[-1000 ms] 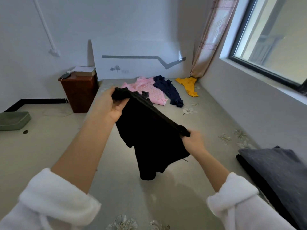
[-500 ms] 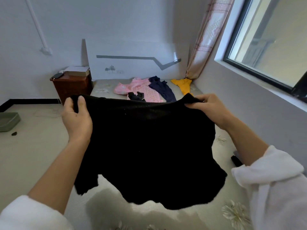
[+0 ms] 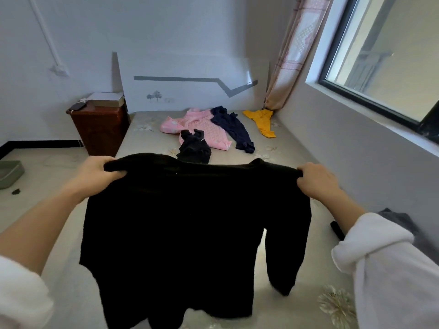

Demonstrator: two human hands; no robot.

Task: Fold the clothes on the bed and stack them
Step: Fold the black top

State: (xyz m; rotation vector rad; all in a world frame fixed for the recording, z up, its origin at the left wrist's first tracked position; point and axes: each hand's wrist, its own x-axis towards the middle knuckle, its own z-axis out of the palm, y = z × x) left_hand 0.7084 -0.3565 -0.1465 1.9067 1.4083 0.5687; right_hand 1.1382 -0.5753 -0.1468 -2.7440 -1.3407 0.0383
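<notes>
A black long-sleeved top (image 3: 194, 224) hangs spread out in the air over the bed (image 3: 147, 138). My left hand (image 3: 95, 174) grips its left shoulder and my right hand (image 3: 316, 180) grips its right shoulder. One sleeve dangles at the right. Farther up the bed lie a small black garment (image 3: 194, 148), a pink garment (image 3: 206, 129), a dark navy garment (image 3: 235, 129) and a yellow garment (image 3: 262, 121). A dark grey folded garment (image 3: 403, 224) lies at the right, partly behind my right sleeve.
A brown bedside cabinet (image 3: 99, 129) with a box on top stands left of the bed. The white headboard (image 3: 190, 84) leans on the far wall. A wall with a window (image 3: 384, 55) and a curtain borders the bed's right side. A green tray (image 3: 10, 173) sits on the floor.
The top has been raised and pulled out wide by the shoulders. My hands have moved farther apart, and a sleeve now hangs free at the right.
</notes>
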